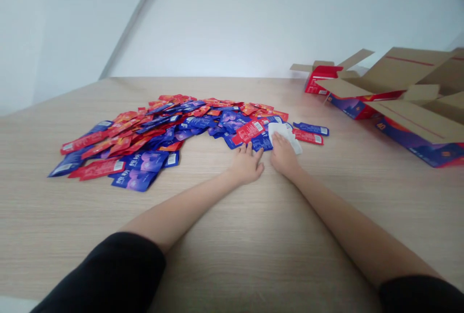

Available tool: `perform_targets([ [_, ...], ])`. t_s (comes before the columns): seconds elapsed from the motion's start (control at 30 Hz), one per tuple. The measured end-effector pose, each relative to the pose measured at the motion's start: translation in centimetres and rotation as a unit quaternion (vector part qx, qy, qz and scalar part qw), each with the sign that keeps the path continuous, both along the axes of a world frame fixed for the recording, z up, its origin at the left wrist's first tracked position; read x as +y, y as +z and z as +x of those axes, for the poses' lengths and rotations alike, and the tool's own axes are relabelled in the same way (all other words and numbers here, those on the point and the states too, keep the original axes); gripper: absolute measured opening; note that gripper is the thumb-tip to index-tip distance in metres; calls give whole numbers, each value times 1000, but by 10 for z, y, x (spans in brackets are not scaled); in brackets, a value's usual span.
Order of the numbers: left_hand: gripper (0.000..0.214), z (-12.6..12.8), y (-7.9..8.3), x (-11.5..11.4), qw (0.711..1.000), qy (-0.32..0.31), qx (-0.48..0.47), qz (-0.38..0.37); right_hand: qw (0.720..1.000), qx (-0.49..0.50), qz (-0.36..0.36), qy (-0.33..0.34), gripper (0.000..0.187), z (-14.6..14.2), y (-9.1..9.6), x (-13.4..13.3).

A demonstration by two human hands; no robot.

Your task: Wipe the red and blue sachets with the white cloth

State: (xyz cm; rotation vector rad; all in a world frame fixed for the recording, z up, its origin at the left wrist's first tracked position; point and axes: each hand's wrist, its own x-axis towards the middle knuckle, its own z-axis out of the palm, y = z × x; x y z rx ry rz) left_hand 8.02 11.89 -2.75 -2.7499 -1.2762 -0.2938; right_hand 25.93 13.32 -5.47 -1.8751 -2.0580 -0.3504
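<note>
Just short of the pile of red and blue sachets (163, 141), the left hand (245, 164) lay on the wooden counter (232, 264), its grip released and fingers spread. The right hand (284, 156) rested on a white wrapper (284, 135) at the pile's edge; whether that grip clenched it could not be told. Opened cardboard cartons (409, 88) stood beyond the pile, to its right.

Red/blue pkts (155, 160), loose pile

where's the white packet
In the head view, the white packet lies at the right end of the pile of red and blue sachets, under the right hand, just left of a loose red sachet.
</note>
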Motion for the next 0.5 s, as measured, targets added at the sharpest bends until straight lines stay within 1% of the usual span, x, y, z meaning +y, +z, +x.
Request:
perform_targets([
  [0.07,49,-3,4,6,1000,-6,-4,11,1000,4,1,-6,60,3,-1,3],
  [0.1,45,-8,9,9,1000,-10,-7,17,1000,6,1,-8,60,5,-2,4],
  [0.17,41,-29,25,17,999,-5,-19,36,1000,9,0,-9,59,9,-4,3],
  [0.2,44,-44,35,23,998,11,-29,49,1000,10,-1,-9,59,11,-5,2],
  [0.23,46,-64,46,31,996,39,-46,67,1000,10,-1,-8,59,12,-6,2],
  [0.27,49,-87,56,40,988,88,-74,99,1000,11,-1,-6,60,13,-7,2],
  [0.33,56,-139,74,60,959,213,-125,142,1000,12,1,-2,60,14,-8,3],
  [0.37,60,-167,78,69,940,277,-140,141,1000,13,2,-1,60,15,-8,3],
  [0.4,62,-192,80,76,921,339,-148,123,1000,14,3,1,60,15,-8,4],
  [0.43,66,-215,78,82,910,380,-141,87,1000,16,4,2,59,15,-9,4],
  [0.5,70,-249,65,88,904,406,-128,41,1000,20,7,5,58,15,-10,5],
])
